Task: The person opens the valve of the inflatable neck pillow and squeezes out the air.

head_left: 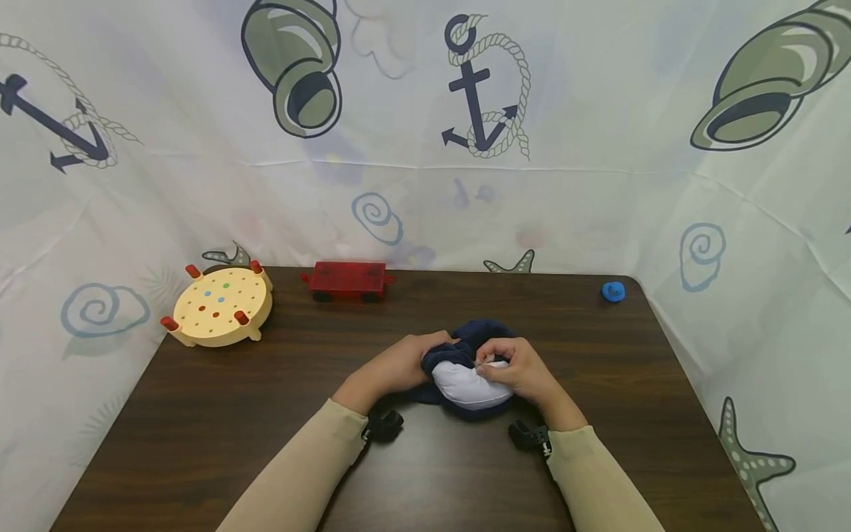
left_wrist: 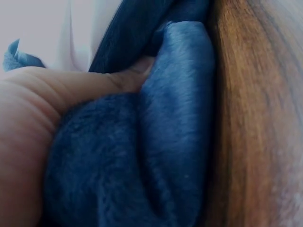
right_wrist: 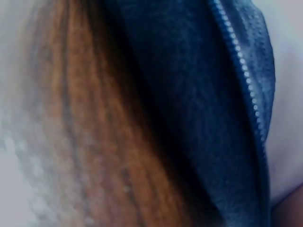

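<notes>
A navy plush cushion cover [head_left: 484, 330] lies bunched on the table in front of me, with a white stuffed inner cushion [head_left: 468, 386] bulging from its opening. My left hand [head_left: 405, 363] grips the cover at its left side. In the left wrist view the thumb [left_wrist: 109, 81] presses into a plush fold, while the other fingers are hidden. With thumb and forefinger, my right hand [head_left: 525, 372] pinches the white inner cushion near the opening's upper edge. The right wrist view shows a zipper [right_wrist: 244, 66] running along the cover's edge beside the white fabric.
A round yellow pegboard toy [head_left: 222, 307] with red pegs stands at the table's back left. Beside it is a red toy wagon [head_left: 348, 281]. A small blue round piece [head_left: 613, 292] lies at the back right corner. A printed curtain [head_left: 585, 207] hangs behind the dark wooden table [head_left: 199, 428].
</notes>
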{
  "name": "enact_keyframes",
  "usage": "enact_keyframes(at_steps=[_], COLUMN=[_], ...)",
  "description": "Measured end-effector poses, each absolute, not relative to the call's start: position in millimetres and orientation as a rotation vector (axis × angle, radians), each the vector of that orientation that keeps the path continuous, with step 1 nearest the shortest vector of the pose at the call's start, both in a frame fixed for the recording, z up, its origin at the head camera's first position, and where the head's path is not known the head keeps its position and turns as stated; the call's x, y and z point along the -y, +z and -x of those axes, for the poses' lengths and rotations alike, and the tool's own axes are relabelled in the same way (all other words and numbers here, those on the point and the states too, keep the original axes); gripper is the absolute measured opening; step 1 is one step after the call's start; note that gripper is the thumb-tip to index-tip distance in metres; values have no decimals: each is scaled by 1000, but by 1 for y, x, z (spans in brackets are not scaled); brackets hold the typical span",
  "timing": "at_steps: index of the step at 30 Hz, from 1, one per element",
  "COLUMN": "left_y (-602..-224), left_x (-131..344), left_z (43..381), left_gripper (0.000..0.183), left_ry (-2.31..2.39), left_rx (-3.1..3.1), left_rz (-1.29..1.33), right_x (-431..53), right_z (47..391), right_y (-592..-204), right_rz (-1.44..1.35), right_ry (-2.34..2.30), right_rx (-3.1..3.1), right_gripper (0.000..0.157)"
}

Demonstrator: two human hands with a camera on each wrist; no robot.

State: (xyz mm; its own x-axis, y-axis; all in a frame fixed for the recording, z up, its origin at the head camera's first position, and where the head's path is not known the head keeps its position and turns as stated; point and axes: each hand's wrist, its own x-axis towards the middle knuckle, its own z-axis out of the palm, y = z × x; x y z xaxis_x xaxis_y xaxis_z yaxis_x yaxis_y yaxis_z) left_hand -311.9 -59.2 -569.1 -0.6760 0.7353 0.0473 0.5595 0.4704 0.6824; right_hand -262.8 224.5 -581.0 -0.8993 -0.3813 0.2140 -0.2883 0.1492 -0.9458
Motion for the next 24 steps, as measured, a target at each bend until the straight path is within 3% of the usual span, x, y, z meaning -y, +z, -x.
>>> enact_keyframes(at_steps=[11, 24], left_y=[-575, -567], left_x=[58, 59], left_z=[316, 311], left_gripper=[15, 24], left_ry=[1043, 1039], left_rx=[-2519, -2544], left_rz=[-1293, -1264], right_x=[-223, -217], right_z=[261, 260], right_y=[-578, -578], right_rz=[664, 720], right_ry=[-1870, -1906], right_rx=[-2345, -2331], right_gripper=[11, 12])
